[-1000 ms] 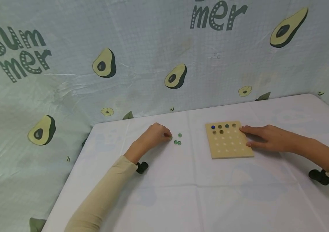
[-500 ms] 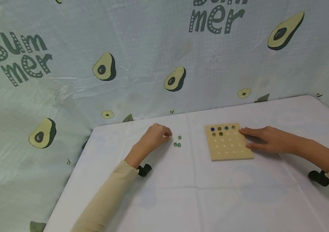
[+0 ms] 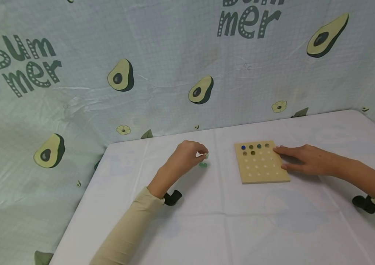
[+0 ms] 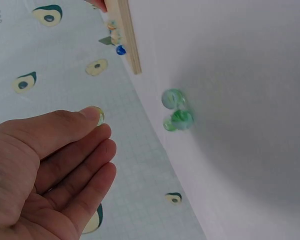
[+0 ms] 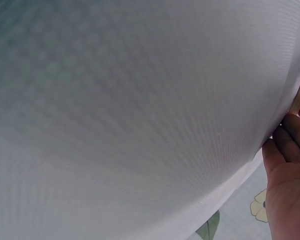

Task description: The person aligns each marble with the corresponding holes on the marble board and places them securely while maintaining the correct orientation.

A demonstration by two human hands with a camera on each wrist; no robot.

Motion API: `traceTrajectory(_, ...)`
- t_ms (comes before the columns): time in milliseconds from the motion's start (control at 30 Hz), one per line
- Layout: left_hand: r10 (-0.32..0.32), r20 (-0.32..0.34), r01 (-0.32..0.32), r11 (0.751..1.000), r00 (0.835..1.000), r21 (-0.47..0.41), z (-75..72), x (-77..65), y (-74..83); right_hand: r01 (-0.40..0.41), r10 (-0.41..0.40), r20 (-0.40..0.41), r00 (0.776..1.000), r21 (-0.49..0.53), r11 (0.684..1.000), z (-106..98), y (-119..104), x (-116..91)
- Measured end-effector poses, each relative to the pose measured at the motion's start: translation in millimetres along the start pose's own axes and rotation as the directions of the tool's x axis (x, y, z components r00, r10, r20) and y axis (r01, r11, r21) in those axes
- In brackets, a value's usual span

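My left hand (image 3: pixel 187 156) pinches a clear yellow-green marble (image 4: pixel 100 115) between thumb and fingertips, raised off the table. Close by its fingertips, green glass marbles (image 4: pixel 181 119) lie in a small cluster on the white cloth; in the head view the hand partly covers this spot. To the right lies a square wooden board (image 3: pixel 260 171) with rows of round hollows. Several marbles sit in its two far rows, a dark blue marble (image 3: pixel 243 147) at the far left corner. My right hand (image 3: pixel 301 159) rests its extended fingers and thumb against the board's right edge.
A white cloth (image 3: pixel 200 228) covers the table, whose far edge meets a hanging curtain (image 3: pixel 161 73) printed with avocados. Dark wrist cameras stick out below the left wrist (image 3: pixel 173 198) and the right wrist (image 3: pixel 366 203).
My left hand has shifted right with the pinched marble, from beside the green marbles to over them. The right hand and the board stay in place.
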State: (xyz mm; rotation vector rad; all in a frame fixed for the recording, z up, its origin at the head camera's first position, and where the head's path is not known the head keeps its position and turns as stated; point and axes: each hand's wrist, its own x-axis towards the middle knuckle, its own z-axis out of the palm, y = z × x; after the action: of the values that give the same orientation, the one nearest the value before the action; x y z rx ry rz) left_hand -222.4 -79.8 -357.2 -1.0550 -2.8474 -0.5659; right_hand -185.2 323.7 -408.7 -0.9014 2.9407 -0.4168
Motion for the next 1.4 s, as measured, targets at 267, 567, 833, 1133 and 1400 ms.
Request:
traceTrajectory(267,0.038,0.006,-0.037,0.999,0.999,-0.017,5.2,7.2,15.0,0.008,-0.008,-0.008,1.0,0.005,1.0,1.0,1.4,-0.8)
traceTrajectory(567,0.052,0.016,-0.051,0.999,0.999,-0.015,14.8,19.1,32.1,0.005,-0.005,-0.005,1.0,-0.01,1.0,0.2,2.1,0.2)
traceTrajectory(833,0.084,0.002,-0.084,0.996,0.996,-0.015,19.1,29.5,42.8,0.002,-0.002,-0.008,1.0,-0.001,1.0,-0.9,2.1,1.9)
traceTrajectory(1133,0.093,-0.018,-0.094,0.996,0.995,-0.013,11.7,43.6,53.4,-0.007,0.007,0.003,1.0,-0.02,1.0,0.1,3.8,0.4)
traceTrajectory(1400,0.104,-0.018,-0.104,0.995,0.994,-0.01,16.5,53.0,59.8,-0.002,0.002,-0.003,1.0,-0.015,1.0,1.0,3.5,1.0)
